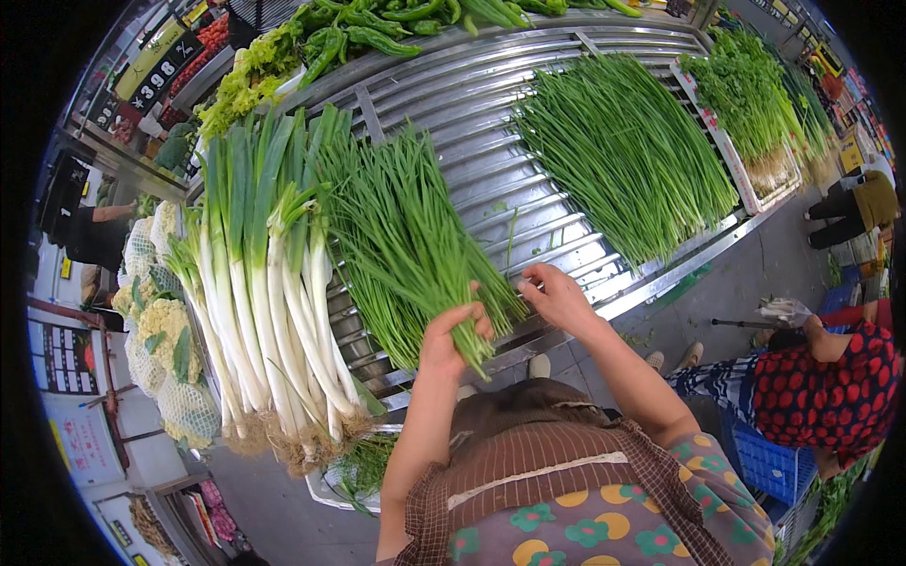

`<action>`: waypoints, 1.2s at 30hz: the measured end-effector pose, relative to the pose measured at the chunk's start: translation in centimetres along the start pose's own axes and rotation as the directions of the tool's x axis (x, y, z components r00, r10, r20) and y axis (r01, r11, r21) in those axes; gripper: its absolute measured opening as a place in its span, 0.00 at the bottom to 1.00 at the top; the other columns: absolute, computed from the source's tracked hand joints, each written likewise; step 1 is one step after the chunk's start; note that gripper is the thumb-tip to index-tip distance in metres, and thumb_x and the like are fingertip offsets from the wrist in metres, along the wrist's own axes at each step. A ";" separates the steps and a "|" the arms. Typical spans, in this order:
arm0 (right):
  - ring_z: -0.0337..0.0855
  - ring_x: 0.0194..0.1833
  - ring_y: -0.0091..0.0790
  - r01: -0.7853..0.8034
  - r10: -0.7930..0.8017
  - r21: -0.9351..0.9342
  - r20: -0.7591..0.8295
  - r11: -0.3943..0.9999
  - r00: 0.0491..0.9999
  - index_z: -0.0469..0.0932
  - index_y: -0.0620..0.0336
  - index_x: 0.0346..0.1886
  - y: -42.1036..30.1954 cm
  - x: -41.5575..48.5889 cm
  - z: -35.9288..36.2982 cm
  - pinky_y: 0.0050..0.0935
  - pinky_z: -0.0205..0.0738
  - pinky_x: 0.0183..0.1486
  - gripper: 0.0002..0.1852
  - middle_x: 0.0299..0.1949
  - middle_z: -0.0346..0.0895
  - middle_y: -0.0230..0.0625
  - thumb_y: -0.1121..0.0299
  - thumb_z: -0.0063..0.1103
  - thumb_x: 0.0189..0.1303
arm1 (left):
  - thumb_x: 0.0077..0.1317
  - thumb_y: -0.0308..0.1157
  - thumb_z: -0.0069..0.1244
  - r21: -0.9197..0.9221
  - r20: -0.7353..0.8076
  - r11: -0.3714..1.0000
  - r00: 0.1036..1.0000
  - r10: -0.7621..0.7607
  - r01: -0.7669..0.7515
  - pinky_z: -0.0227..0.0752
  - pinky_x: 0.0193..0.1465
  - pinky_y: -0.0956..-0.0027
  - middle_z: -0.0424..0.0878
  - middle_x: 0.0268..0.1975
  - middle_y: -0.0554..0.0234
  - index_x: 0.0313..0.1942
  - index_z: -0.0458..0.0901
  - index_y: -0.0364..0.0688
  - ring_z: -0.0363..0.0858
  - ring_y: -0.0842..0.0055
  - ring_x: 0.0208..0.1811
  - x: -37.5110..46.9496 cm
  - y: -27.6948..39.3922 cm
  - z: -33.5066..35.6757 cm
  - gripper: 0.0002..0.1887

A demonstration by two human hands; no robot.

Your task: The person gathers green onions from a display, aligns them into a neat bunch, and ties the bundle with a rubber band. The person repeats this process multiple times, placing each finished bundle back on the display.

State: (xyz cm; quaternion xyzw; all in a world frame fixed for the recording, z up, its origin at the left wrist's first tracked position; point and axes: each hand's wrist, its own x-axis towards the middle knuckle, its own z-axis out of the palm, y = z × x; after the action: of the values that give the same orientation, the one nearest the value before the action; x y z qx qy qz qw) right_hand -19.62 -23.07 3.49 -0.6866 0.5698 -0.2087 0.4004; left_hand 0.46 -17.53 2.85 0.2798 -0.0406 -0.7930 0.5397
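My left hand (453, 336) is closed around the lower stems of a bunch of Chinese chives (439, 283), whose cut ends stick out below the fist. Beneath it lies a thicker pile of the same chives (375, 212) on the slatted metal display rack (481, 166). To the right of the bunch, my right hand (563, 301) hovers near the rack's front edge, its fingers loosely curled and nothing visible in them. Large leeks (258, 297) with roots lie left of the pile. A second, wide spread of chives (623, 156) covers the rack's right part.
Green peppers (368, 28) line the back, and netted cauliflowers (166, 332) sit at left. A box of rooted cilantro (750, 106) borders the chives at right. A person in a dotted top (824, 396) is at lower right, by a blue crate (771, 460). Chive scraps dot the slats.
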 end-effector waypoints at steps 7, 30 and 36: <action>0.78 0.41 0.55 0.089 -0.089 -0.006 -0.068 0.996 0.994 0.76 0.65 0.40 0.1 -0.1 3.1 0.44 0.72 0.42 0.14 0.33 0.77 0.52 0.62 0.56 0.60 | 0.55 0.34 0.52 0.028 0.092 0.989 0.985 0.143 -0.146 0.64 0.34 0.63 0.74 0.31 0.63 0.58 0.68 0.40 0.73 0.71 0.28 -7.6 0.2 0.0 0.28; 0.68 0.24 0.20 -0.397 0.138 0.479 0.489 0.783 0.861 0.75 0.65 0.28 -4.7 -4.1 8.2 0.22 0.69 0.29 0.15 0.22 0.71 0.28 0.61 0.59 0.62 | 0.69 0.39 0.40 -0.116 -0.198 0.993 0.980 -0.003 -0.021 0.75 0.52 0.55 0.76 0.55 0.49 0.59 0.67 0.33 0.79 0.59 0.50 -11.8 -4.8 -6.3 0.24; 0.73 0.25 0.21 -0.252 0.126 0.305 0.377 0.919 0.918 0.75 0.66 0.30 -4.6 -4.9 7.2 0.25 0.72 0.30 0.15 0.23 0.75 0.32 0.61 0.58 0.63 | 0.67 0.36 0.43 -0.116 -0.197 0.993 0.979 -0.057 0.034 0.75 0.48 0.56 0.78 0.52 0.49 0.59 0.68 0.34 0.80 0.60 0.46 -11.2 -4.7 -6.1 0.23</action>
State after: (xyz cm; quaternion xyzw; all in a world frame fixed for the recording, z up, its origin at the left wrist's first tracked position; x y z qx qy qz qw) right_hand -12.73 -15.99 3.63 -0.5719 0.5083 -0.1401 0.6284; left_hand 2.44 -4.27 0.54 0.3279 0.0649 -0.7741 0.5376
